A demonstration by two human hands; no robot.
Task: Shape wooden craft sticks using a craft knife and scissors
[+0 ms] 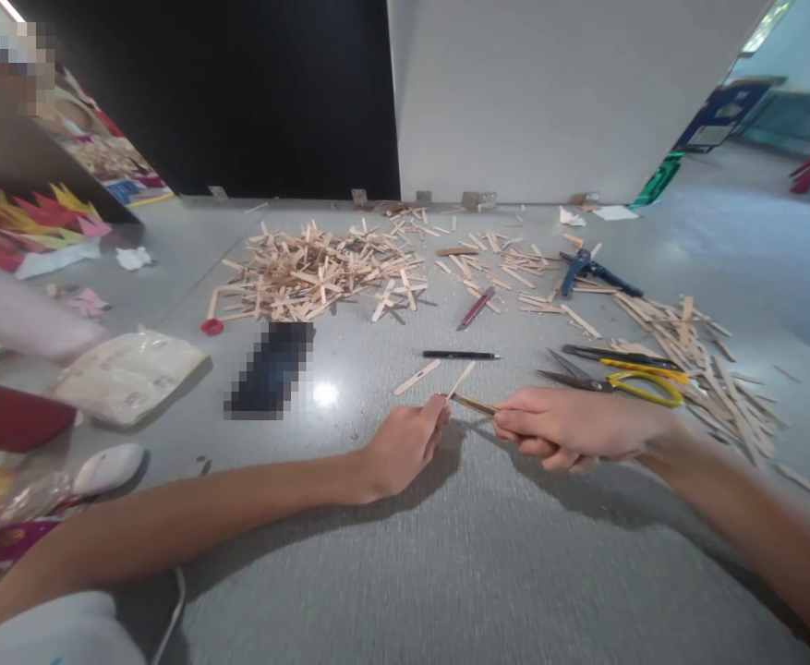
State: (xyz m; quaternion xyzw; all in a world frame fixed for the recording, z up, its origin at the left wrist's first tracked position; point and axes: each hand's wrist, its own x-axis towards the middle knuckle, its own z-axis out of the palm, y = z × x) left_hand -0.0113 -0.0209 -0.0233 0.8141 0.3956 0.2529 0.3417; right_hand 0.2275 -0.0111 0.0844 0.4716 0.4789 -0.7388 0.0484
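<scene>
My left hand [405, 445] is closed on a thin wooden stick [461, 379], whose end sticks up past the fingertips. My right hand [561, 427] is wrapped round a slim yellow-and-dark tool [475, 405]; its tip meets the stick beside my left fingers. Just beyond the hands, another wooden stick [417, 378] with a slot in it lies flat on the grey table [446, 573]. A black pen [461, 356] rests behind it. Yellow-handled scissors [644, 388] lie behind my right wrist.
A heap of wooden sticks [321, 268] spreads at the back, with more sticks [730, 388] at the right. Blue pliers [588, 270], a dark red cutter [476, 308], a blurred-out dark phone-like object [271, 369], a plastic packet [131, 377] and a white mouse [109, 468] surround the hands.
</scene>
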